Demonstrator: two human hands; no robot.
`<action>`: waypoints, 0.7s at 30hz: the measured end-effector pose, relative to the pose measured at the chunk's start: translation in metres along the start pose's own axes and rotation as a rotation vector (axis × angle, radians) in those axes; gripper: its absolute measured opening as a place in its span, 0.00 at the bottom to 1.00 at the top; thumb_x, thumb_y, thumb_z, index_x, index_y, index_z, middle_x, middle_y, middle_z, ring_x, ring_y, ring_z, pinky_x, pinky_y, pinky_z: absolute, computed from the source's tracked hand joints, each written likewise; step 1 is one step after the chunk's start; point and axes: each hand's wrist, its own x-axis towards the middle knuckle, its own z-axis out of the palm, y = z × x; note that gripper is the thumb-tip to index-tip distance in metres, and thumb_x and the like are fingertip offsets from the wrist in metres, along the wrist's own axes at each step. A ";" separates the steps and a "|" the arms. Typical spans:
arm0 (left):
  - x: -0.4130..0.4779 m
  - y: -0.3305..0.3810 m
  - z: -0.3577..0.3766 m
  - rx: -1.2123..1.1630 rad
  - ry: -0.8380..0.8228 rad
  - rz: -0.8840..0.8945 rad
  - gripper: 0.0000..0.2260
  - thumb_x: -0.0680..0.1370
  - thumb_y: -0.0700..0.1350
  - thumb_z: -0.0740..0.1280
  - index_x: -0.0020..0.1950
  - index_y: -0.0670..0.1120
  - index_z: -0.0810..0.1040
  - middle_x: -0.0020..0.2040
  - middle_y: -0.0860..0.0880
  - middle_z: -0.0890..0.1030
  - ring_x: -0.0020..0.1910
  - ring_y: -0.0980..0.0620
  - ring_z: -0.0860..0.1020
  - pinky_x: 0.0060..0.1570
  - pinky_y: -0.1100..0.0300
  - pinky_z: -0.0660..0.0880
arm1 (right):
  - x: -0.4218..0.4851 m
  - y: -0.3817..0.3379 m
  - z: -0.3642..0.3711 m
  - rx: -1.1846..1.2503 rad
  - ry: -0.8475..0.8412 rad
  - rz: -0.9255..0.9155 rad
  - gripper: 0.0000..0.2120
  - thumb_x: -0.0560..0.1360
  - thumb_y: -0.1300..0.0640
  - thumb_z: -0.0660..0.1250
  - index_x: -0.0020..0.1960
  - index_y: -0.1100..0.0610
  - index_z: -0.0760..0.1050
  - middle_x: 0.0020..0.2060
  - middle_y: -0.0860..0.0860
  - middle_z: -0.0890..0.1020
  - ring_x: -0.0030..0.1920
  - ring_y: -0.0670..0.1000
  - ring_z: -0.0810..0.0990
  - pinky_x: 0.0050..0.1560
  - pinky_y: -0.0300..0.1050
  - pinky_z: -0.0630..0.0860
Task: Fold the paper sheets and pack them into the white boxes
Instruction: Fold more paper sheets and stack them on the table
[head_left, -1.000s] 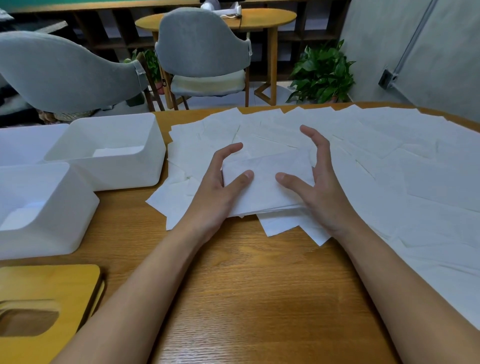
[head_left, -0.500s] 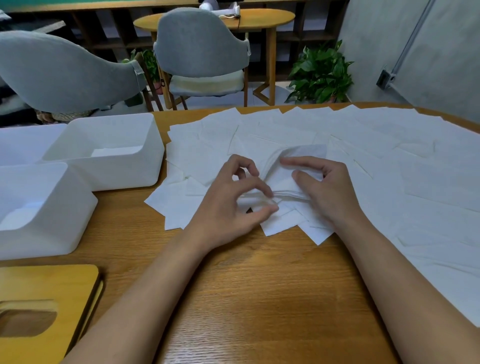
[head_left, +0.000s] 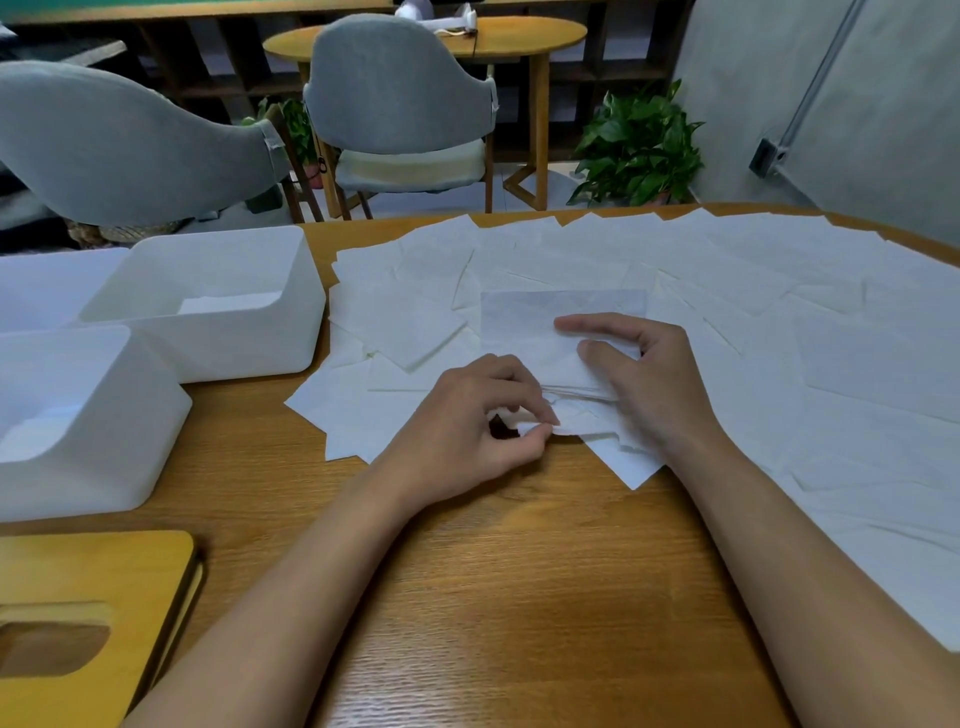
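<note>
Pinching the near edge of a paper sheet (head_left: 530, 332), the left hand (head_left: 467, 415) curls tight. The right hand (head_left: 654, 384) grasps the same sheet between thumb and forefinger.

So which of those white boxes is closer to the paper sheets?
The farther open box, right beside the left edge of the paper sheets. The nearer box has bare table between it and them.

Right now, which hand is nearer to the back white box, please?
Left. The left hand pinches the paper sheet right of the back white box; the right hand holds it farther right.
</note>
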 end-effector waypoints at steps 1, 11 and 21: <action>0.000 0.000 -0.002 -0.010 0.024 -0.004 0.04 0.76 0.41 0.77 0.48 0.50 0.88 0.49 0.55 0.82 0.52 0.54 0.80 0.50 0.67 0.72 | 0.000 0.000 0.000 0.005 0.001 0.003 0.15 0.80 0.63 0.68 0.55 0.47 0.88 0.54 0.38 0.87 0.59 0.39 0.82 0.66 0.43 0.76; 0.002 0.009 -0.021 -0.338 0.372 -0.149 0.05 0.78 0.38 0.70 0.46 0.45 0.84 0.44 0.53 0.85 0.45 0.54 0.81 0.45 0.56 0.75 | 0.001 -0.004 0.000 0.161 -0.045 0.017 0.21 0.81 0.38 0.63 0.52 0.50 0.89 0.55 0.44 0.88 0.61 0.42 0.81 0.65 0.44 0.70; 0.007 0.008 -0.022 -0.538 0.417 -0.463 0.09 0.79 0.44 0.75 0.59 0.48 0.85 0.48 0.52 0.88 0.45 0.59 0.85 0.42 0.66 0.80 | -0.010 -0.009 0.008 0.101 -0.081 0.082 0.07 0.78 0.51 0.75 0.49 0.54 0.86 0.42 0.50 0.88 0.44 0.50 0.88 0.44 0.47 0.81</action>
